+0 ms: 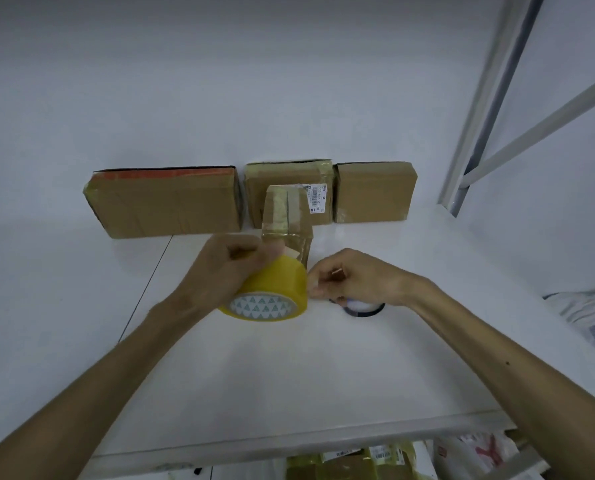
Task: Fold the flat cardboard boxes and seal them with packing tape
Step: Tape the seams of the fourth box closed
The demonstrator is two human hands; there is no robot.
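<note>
Head view: three taped boxes (164, 206) line the back wall on the worktop (289, 375). A small box (285, 216) stands before the middle one, just behind the yellow tape roll (275, 285). A dark ring (365, 310) lies under the right hand (351, 278). Left hand (226, 268) grips the roll; right hand's curled fingers pinch at its edge, probably the tape end.

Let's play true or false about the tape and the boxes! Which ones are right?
1. The left hand grips the yellow tape roll. True.
2. The widest box is at the right end of the back row. False: it is at the left end.
3. A small box stands in front of the middle box. True.
4. The right hand lies flat and open. False: its fingers curl at the roll's edge.
</note>
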